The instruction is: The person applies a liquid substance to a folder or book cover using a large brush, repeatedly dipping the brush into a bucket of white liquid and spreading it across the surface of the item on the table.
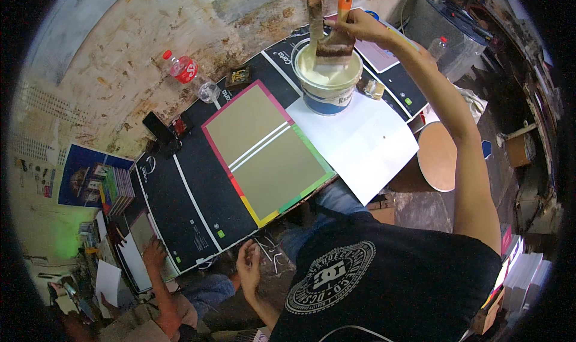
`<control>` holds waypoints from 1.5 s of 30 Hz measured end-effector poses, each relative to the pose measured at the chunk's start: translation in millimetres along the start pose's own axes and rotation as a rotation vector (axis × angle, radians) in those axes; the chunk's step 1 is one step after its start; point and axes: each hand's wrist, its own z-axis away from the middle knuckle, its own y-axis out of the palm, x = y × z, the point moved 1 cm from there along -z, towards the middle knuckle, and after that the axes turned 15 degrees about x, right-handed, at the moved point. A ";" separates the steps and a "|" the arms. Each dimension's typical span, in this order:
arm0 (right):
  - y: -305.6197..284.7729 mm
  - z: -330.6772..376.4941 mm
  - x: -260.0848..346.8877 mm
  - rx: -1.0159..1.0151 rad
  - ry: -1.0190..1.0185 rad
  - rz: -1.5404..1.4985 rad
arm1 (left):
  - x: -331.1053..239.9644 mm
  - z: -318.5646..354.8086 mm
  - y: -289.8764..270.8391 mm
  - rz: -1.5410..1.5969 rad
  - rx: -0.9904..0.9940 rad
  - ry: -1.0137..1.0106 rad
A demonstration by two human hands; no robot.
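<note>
Orange-tipped, the paintbrush [335, 47] is gripped in the right hand [363, 28], its lower end hard to distinguish from cream liquid [327, 77] in the plastic pail [318, 92] below that hand, whose lettered label [327, 106] curves out of sight, while the left hand [248, 269] is loosely curled beside the black tabletop [198, 216].

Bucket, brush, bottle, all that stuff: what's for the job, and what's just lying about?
Seems part of the job:
brush, held in the right hand
bucket of cream-coloured stuff, under the brush
colour-edged panel, perhaps

Probably just lying about:
red-labelled bottle
black phone-like thing
</note>
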 end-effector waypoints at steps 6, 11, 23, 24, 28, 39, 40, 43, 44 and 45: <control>0.2 0.1 11.4 0.044 -0.040 0.109 | 1.4 3.3 9.2 -0.098 0.014 0.049; 14.4 -18.1 7.7 0.267 0.035 0.002 | 2.5 23.0 24.6 -0.256 -0.026 0.031; -37.3 -16.6 12.4 0.134 0.126 -0.138 | -32.1 19.9 27.1 -0.328 -0.004 0.159; -44.4 -14.8 9.6 0.105 0.130 -0.184 | -39.9 15.0 26.9 -0.379 -0.031 0.184; -57.1 3.7 -7.5 -0.108 0.276 -0.191 | -67.3 -1.5 36.2 -0.339 -0.010 0.365; 112.8 78.1 -20.5 -0.209 0.006 -1.728 | -82.9 -46.3 64.3 0.158 -0.151 0.693; 129.4 65.3 -5.7 -0.233 0.046 -1.679 | -86.8 -62.1 69.7 0.204 -0.248 0.810; 182.5 16.4 46.1 -0.250 -0.030 -1.391 | -97.3 -103.5 70.0 0.206 -0.269 0.683; 200.0 2.5 61.7 -0.198 -0.179 -1.211 | -99.1 -113.9 72.2 0.159 -0.277 0.671; 220.5 -10.1 75.3 -0.296 -0.156 -0.946 | -99.7 -121.6 74.9 0.152 -0.275 0.654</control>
